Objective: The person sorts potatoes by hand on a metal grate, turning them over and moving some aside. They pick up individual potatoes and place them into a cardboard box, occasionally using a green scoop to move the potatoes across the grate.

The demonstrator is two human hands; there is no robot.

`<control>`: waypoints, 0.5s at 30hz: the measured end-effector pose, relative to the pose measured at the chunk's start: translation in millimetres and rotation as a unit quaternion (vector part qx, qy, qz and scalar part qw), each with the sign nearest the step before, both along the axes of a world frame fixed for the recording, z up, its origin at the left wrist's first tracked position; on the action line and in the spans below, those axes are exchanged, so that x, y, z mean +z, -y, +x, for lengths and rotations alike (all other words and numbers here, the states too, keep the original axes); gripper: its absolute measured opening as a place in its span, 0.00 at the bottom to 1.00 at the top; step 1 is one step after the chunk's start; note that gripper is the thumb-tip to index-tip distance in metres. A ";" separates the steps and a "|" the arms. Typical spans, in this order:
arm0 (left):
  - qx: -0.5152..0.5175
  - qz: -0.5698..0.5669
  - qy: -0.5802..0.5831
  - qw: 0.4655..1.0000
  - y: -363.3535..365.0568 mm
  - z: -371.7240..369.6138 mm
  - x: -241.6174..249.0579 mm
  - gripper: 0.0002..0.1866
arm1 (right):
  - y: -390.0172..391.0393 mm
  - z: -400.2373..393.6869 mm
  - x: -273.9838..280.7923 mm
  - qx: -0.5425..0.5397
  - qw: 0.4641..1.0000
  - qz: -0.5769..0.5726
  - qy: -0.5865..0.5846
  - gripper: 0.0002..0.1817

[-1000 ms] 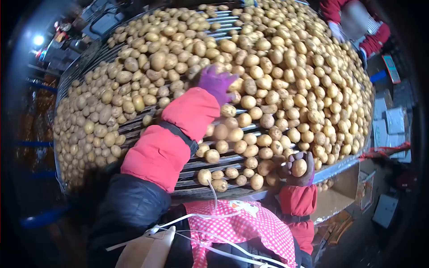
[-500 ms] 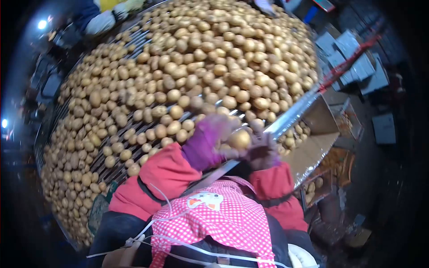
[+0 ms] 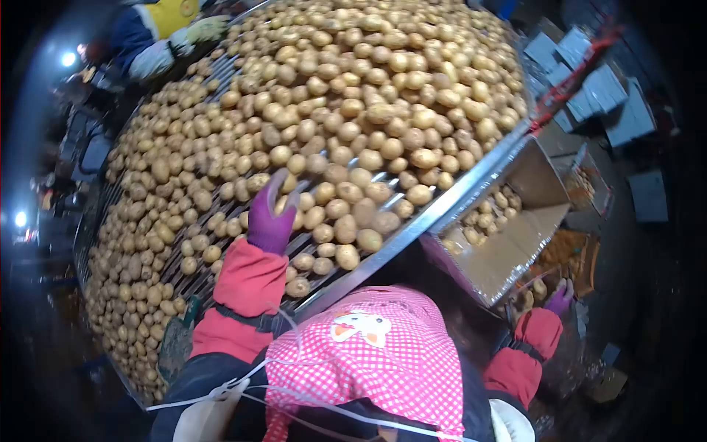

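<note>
My left hand [image 3: 271,219], in a purple glove, is over the slatted metal table [image 3: 234,254] among many potatoes [image 3: 353,107]. Its fingers are spread, and a small potato [image 3: 289,183] shows by the fingertips; no firm grip is visible. Far to the right, my right hand [image 3: 561,297], also gloved in purple, has its fingers stretched out beside a few potatoes [image 3: 524,298] in a container below the cardboard box [image 3: 508,254]. Nothing shows in it.
A metal rail [image 3: 412,230] edges the table. The open box beside it holds potatoes. An orange-brown crate [image 3: 574,258] and flat white boxes [image 3: 596,92] lie at the right. Another person's gloved hands [image 3: 173,48] are at the top left.
Both hands were together near the rail around a potato. They have parted: my left hand moved left over the potatoes, my right hand down and right, and the potato is no longer between them.
</note>
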State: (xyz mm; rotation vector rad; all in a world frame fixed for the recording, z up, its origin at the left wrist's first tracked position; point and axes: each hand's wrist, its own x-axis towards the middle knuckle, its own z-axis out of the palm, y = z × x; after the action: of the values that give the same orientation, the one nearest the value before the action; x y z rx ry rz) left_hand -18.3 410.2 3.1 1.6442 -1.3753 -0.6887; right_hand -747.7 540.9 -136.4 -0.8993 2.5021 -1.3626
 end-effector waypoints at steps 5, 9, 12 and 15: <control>0.158 -0.053 0.263 0.950 17.5 126.8 -3.6 0.33 | 103.1 161.3 30.0 0.152 0.947 -0.128 0.253 0.20; 0.139 0.108 0.260 0.950 34.3 189.7 0.2 0.43 | 168.9 294.2 67.5 0.354 0.896 -0.104 0.249 0.19; 0.081 0.075 0.282 0.953 45.9 206.2 -10.3 0.42 | 187.5 355.7 84.4 0.410 0.873 -0.040 0.262 0.18; 0.087 0.088 0.273 0.954 60.0 218.5 -15.8 0.40 | 186.4 412.6 106.0 0.415 0.870 -0.024 0.265 0.17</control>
State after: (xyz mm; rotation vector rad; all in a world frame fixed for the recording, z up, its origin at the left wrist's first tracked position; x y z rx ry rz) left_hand 200.2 350.2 -12.6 2.1782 -1.5497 -0.2615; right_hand -335.2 354.5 -30.4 -1.1984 1.3993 -1.1347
